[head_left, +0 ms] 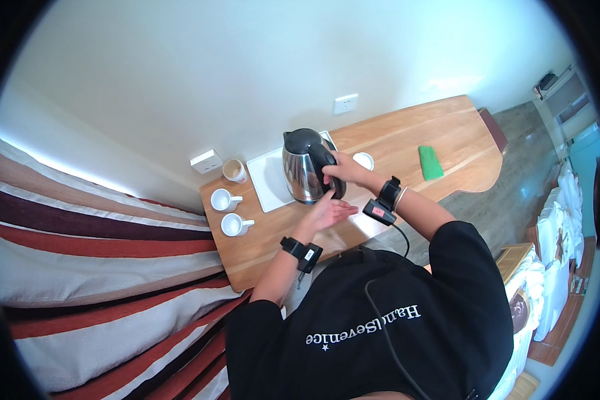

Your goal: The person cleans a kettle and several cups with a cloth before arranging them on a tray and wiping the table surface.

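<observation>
The steel kettle (pixel 305 168) stands upright on a white tray (pixel 268 179), its long axis running straight up from the tray, black lid on top. Its black handle faces the person, toward the near edge of the desk, and the spout side faces the wall.

The right hand (pixel 343 171) is wrapped around that handle, fingers curled over its upper part, so the kettle's body sits just beyond the grip, on the wall side of it. The left hand (pixel 330 212) is open and flat, palm up, holding nothing; its fingertips (pixel 329 195) reach up to the lower end of the handle, just under the right hand, and seem to touch it, though I cannot be sure. Both wrists carry black strapped bands.

Everything rests on a pale wooden desk (pixel 407 137) running along a white wall with a white socket plate. To the left of the gripping hand, beyond the tray, stand two white cups (pixel 228 213) with handles, and a tan mug (pixel 234 171) close to the wall beside a small white box (pixel 206 161). Just behind the right hand is a small round white dish (pixel 363 160), and further right along the desk lies a green cloth (pixel 430 162). A striped bedcover (pixel 80 267) in cream, red and brown fills the left of the room; the floor right of the desk is grey.
</observation>
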{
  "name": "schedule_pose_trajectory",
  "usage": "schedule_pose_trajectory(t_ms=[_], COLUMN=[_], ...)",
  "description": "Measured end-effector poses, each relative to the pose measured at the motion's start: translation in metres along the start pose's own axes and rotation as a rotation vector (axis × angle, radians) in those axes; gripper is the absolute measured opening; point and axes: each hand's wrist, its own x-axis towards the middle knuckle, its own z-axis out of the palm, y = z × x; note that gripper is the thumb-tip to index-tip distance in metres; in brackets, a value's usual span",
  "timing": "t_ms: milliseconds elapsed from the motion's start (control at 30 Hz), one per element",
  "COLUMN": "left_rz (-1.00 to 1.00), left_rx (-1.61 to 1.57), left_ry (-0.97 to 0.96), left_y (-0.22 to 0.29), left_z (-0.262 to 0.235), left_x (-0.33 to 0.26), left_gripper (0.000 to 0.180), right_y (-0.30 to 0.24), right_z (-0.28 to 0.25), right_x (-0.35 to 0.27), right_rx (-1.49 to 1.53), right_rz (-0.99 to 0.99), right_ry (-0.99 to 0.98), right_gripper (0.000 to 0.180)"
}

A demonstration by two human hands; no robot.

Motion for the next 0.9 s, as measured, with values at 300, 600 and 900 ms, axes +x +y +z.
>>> schedule_pose_trajectory(t_ms=[300,600,900], left_rz=[0.829,0.860,0.873], left_rx=[0.337,0.192,0.412], left_ry=[0.538,0.519,0.552], left_y=[0.108,0.136,0.151], left_z=[-0.044,-0.028,-0.030], left_x=[-0.047,0.002,0.012], left_gripper=[0.037,0.057,0.049], right_y=[-0.004,0.020,0.052], right_z=[-0.079,-0.092,-0.115], right_x=[0.019,0.056,0.083], right_rx=[-0.466,-0.374,-0.157], right_rz=[-0.196,-0.183,-0.155], right_ry=[-0.105,-0.114,-0.156], right_gripper=[0.027,0.025,0.020])
